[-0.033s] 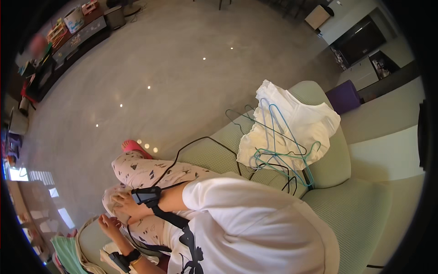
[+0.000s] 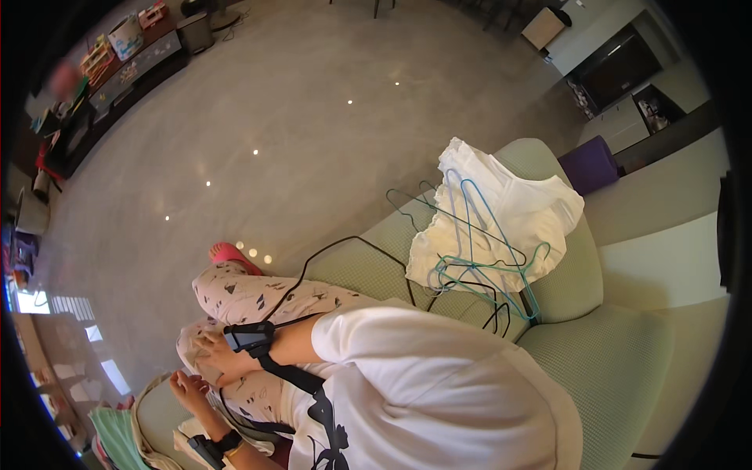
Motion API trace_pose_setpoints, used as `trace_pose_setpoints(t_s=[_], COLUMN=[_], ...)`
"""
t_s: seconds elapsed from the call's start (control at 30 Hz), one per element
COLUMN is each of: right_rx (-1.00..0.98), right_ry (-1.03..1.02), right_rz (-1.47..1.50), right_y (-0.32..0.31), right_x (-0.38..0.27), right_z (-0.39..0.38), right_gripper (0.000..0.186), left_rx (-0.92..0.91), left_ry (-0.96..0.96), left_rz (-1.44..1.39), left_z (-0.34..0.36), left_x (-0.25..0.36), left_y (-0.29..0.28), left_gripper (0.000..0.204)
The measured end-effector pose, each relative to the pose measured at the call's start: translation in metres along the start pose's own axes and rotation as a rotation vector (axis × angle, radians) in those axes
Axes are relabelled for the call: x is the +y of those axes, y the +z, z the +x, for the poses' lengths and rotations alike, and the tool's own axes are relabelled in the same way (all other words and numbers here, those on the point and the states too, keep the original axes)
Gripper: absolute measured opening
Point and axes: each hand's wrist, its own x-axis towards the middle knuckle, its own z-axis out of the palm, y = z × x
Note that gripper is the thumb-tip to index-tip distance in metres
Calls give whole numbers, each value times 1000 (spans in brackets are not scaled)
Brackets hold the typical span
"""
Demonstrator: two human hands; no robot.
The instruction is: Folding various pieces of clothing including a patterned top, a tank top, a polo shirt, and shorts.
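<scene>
loosely spread right grip (image 2: pixel 220 357) on trousers (image 2: pixel 270 296)

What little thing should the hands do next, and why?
I'd say the right hand might reach over and lift one hanger off the white garment. The hangers lie crossed on top of it, and both that hand and the left hand look empty.

Matt cloth trousers (image 2: pixel 270 294), smooth cloth shirt (image 2: pixel 454 384), rough-textured cloth sofa (image 2: pixel 603 376), crumpled cloth garment (image 2: pixel 540 207) — smooth glossy floor (image 2: pixel 305 110)
</scene>
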Motion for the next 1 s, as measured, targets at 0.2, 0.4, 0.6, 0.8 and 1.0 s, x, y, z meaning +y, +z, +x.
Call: trace_pose_setpoints(t_s=[0.2, 0.4, 0.6, 0.8, 1.0], right_rx=[10, 9, 549, 1828, 1236], right_ry=[-4, 179, -160, 207, 1160], right_rz=[-99, 707, 1687, 529, -1671], right_y=[31, -47, -310, -522, -491], right_x=[6, 39, 111, 58, 7], right_z=[19, 59, -81, -423, -704], right_gripper=[41, 22, 54, 47, 35], left_rx=[14, 28, -77, -114, -46], left_ry=[41, 192, 232, 221, 221], left_rz=[-20, -25, -10, 15, -1], left_z=[-17, -23, -14, 18, 16], left_x=[12, 30, 36, 22, 25], left_y=[7, 16, 21, 24, 43], left_gripper=[20, 21, 21, 23, 24])
